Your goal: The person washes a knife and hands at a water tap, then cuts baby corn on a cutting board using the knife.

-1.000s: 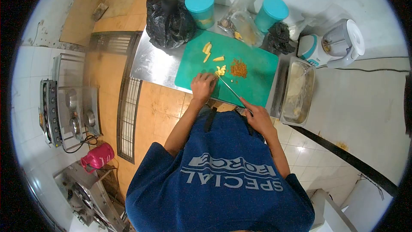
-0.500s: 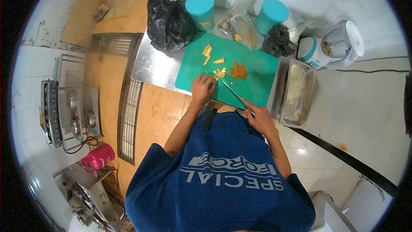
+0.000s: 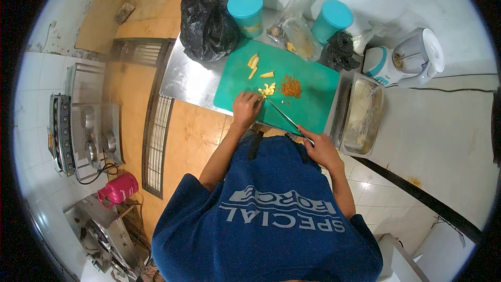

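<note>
A green cutting board (image 3: 308,73) lies on the steel table. My right hand (image 3: 319,149) is closed round the handle of a knife (image 3: 284,115), whose blade slants across the board to the tips of my left fingers. My left hand (image 3: 247,108) rests at the board's near edge, fingers bent and pressed together; what they hold, if anything, is too small to name. Beside the blade tip sit small yellow pieces (image 3: 267,89). Farther back are longer yellow pieces (image 3: 253,62) and one more (image 3: 267,74). A chopped orange-brown heap (image 3: 290,86) lies to their right.
Behind the board stand a black plastic bag (image 3: 206,31), two blue-lidded tubs (image 3: 245,13) (image 3: 333,18), a clear bag (image 3: 300,34) and a dark crumpled bag (image 3: 340,52). A steel tray (image 3: 361,115) and a blender (image 3: 404,57) are on the right.
The knife and my right hand have shifted slightly toward me and to the right. My left hand has hardly moved and stays beside the small yellow pieces.
</note>
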A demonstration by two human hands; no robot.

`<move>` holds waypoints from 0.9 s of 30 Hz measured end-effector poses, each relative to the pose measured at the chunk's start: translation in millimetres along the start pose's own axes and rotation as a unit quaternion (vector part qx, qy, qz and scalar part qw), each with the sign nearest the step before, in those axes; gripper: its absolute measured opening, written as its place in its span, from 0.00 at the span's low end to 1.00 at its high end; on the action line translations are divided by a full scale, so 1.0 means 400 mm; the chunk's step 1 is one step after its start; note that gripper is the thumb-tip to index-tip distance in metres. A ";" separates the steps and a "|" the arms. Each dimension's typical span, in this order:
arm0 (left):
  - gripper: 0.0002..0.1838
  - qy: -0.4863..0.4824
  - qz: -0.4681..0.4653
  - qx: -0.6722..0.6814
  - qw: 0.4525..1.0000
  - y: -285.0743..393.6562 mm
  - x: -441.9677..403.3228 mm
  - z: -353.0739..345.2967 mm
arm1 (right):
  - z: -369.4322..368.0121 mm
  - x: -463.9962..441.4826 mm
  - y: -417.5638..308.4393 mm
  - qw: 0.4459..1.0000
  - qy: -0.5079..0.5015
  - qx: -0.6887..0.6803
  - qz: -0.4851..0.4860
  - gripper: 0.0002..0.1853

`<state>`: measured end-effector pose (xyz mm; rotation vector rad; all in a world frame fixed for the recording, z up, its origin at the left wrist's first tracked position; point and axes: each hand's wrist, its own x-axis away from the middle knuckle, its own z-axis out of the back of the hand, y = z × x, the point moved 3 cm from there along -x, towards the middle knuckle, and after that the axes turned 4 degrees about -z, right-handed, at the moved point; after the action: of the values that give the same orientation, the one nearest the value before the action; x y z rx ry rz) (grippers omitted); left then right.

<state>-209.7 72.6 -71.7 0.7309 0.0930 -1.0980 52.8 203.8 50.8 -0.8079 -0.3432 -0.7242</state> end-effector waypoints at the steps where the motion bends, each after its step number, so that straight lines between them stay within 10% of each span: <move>1: 0.06 0.000 -0.001 0.000 1.000 0.002 -0.002 0.002 | 0.005 0.005 -0.003 1.000 -0.006 0.005 -0.006 0.28; 27: 0.08 0.002 0.003 0.017 1.000 -0.009 0.014 -0.001 | 0.005 0.021 -0.002 1.000 -0.005 -0.021 -0.008 0.26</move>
<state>-210.1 67.4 -76.1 0.7642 0.0754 -1.0947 58.1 200.9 57.2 -0.8487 -0.3452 -0.7453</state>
